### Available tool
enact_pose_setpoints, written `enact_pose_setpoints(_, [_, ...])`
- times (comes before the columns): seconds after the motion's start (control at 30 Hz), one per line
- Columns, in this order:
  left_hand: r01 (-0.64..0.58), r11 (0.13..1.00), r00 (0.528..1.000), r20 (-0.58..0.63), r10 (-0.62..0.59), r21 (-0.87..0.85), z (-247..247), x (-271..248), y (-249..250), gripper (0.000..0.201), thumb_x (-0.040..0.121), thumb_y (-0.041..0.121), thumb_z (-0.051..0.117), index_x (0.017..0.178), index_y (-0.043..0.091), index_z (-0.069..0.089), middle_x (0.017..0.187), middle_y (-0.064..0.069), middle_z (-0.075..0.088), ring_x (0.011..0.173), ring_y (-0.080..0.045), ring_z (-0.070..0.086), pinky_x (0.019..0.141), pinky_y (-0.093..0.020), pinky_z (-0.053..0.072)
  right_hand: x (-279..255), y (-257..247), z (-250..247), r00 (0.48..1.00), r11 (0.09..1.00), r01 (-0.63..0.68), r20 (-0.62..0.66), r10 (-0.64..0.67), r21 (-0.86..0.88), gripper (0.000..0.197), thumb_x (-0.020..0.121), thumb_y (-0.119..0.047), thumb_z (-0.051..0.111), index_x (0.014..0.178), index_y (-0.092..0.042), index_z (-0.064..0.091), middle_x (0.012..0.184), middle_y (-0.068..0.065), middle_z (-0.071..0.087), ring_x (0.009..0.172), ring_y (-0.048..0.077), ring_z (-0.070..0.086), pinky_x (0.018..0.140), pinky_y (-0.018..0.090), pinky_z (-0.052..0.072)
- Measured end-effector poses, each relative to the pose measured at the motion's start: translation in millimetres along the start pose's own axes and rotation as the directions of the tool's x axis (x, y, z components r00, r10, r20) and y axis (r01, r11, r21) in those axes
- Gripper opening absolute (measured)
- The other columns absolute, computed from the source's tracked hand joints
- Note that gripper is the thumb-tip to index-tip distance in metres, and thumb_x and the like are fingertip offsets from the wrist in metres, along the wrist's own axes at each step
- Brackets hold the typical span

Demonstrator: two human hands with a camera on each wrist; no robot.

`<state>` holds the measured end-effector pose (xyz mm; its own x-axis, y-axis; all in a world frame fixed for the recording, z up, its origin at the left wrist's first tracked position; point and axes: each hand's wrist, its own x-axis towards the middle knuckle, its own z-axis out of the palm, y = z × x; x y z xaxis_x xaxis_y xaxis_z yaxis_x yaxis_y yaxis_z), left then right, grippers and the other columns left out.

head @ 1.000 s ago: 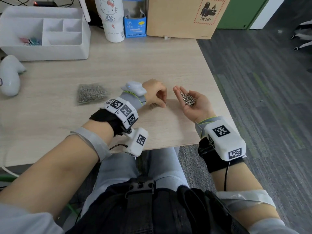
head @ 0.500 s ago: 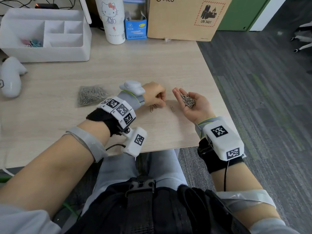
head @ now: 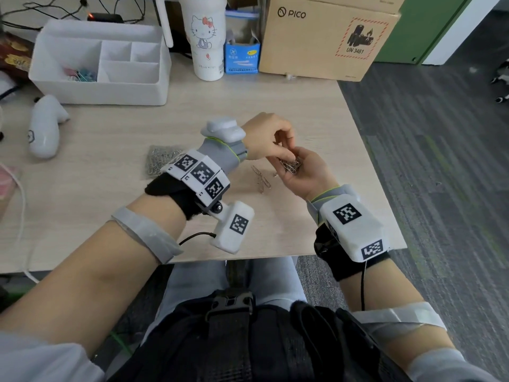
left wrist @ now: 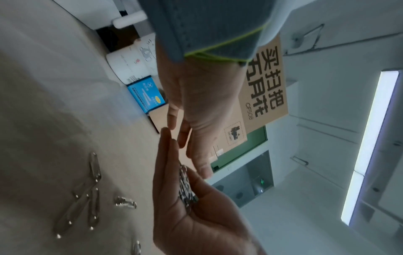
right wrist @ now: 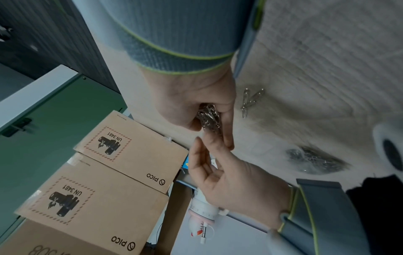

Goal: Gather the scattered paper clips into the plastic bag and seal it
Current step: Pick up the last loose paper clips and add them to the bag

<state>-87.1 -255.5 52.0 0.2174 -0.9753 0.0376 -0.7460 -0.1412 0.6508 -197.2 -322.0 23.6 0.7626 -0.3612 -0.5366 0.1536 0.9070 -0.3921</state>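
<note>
Left hand empty, fingers loosely curled over my right hand cupping paper clips; loose clips just left-below, nearer left.

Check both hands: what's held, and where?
Right hand cups a pile of paper clips in its palm. Left hand reaches its fingertips into that pile; whether it pinches a clip cannot be told.

A white tray with small boxes inside sits at the back of the wooden table. Next to it stand a white cup with a cat picture, a little blue box and a big brown box. A white controller lies on the left.
</note>
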Motion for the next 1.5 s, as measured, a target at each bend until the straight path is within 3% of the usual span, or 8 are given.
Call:
enact_pose_setpoints(0.17, [0.257,0.965,0.891,-0.376,-0.254,-0.044,-25,-19,-31,0.027,0.07,0.035,0.073,0.08,0.011,0.067,0.074,0.0,0.062,0.067,-0.016,0.055,0.07,-0.028,0.045,9,3,5,1.0,0.993,-0.027,-0.003,0.027,0.117,0.032,0.096,-0.004,0.029,0.094,0.018,0.053,0.094,0.035,0.061,0.12,0.041,0.05,0.095,0.042,0.049])
enact_pose_setpoints(0.33, [0.562,0.801,0.819,-0.277,-0.502,0.209,-38,-40,-47,0.036,0.066,0.044,0.071,0.051,0.017,0.053,0.064,-0.002,0.057,0.065,-0.025,0.052,0.058,-0.027,0.036,17,19,17,0.997,0.993,-0.08,-0.015,0.082,0.081,0.034,0.097,-0.005,0.026,0.096,0.018,0.051,0.136,0.03,0.044,0.129,0.042,0.041,0.111,0.042,0.032])
enact_pose_setpoints(0.5, [0.515,0.816,0.854,-0.077,-0.514,0.261,-32,-45,-43,0.021,0.073,0.033,0.063,0.061,0.017,0.069,0.053,-0.006,0.052,0.06,-0.026,0.048,0.049,-0.024,0.031,23,29,22,0.99,0.99,-0.138,-0.021,0.139,0.004,0.036,0.097,-0.007,0.026,0.093,0.018,0.051,0.133,0.031,0.046,0.131,0.041,0.04,0.112,0.042,0.031])
enact_pose_setpoints(0.67, [0.46,0.869,0.887,-0.15,-0.438,0.181,-36,-50,-42,0.022,0.075,0.024,0.062,0.068,0.006,0.072,0.064,-0.013,0.057,0.063,-0.025,0.047,0.051,-0.025,0.033,25,38,28,0.981,0.981,-0.187,0.035,0.189,-0.06,0.037,0.097,-0.008,0.025,0.094,0.017,0.052,0.091,0.035,0.06,0.126,0.043,0.044,0.108,0.043,0.034])
enact_pose_setpoints(0.83, [0.417,0.909,0.892,-0.204,-0.403,0.025,-43,-53,-41,0.02,0.075,0.018,0.063,0.07,0.0,0.071,0.052,-0.008,0.053,0.053,-0.018,0.043,0.054,-0.026,0.034,26,42,42,0.969,0.966,-0.219,0.082,0.231,-0.141,0.038,0.096,-0.012,0.028,0.096,0.018,0.051,0.085,0.034,0.063,0.091,0.046,0.058,0.068,0.046,0.056])
enact_pose_setpoints(0.97, [0.411,0.912,0.89,-0.22,-0.4,0.002,-52,-54,-43,0.018,0.075,0.016,0.063,0.073,0.0,0.072,0.051,0.002,0.052,0.049,-0.01,0.049,0.048,-0.016,0.033,27,41,57,0.957,0.946,-0.239,0.112,0.268,-0.222,0.045,0.097,-0.019,0.029,0.101,0.022,0.048,0.091,0.038,0.06,0.094,0.045,0.053,0.086,0.044,0.049])
enact_pose_setpoints(1.2, [0.45,0.892,0.864,-0.23,-0.448,-0.044,-67,-60,-46,0.013,0.074,0.017,0.064,0.068,0.006,0.07,0.027,0.018,0.046,0.035,0.005,0.046,0.035,-0.007,0.03,26,35,74,0.946,0.899,-0.24,0.12,0.302,-0.366,0.055,0.097,-0.031,0.031,0.104,0.021,0.046,0.084,0.025,0.06,0.085,0.033,0.055,0.082,0.04,0.052])
enact_pose_setpoints(1.5, [0.451,0.89,0.863,-0.224,-0.454,-0.066,-69,-62,-44,0.015,0.079,0.016,0.06,0.066,0.01,0.066,0.031,0.004,0.047,0.034,0.003,0.046,0.038,-0.009,0.03,20,30,81,0.951,0.868,-0.182,0.142,0.275,-0.463,0.059,0.096,-0.037,0.034,0.117,0.017,0.044,0.104,0.023,0.054,0.099,0.033,0.052,0.102,0.036,0.037])
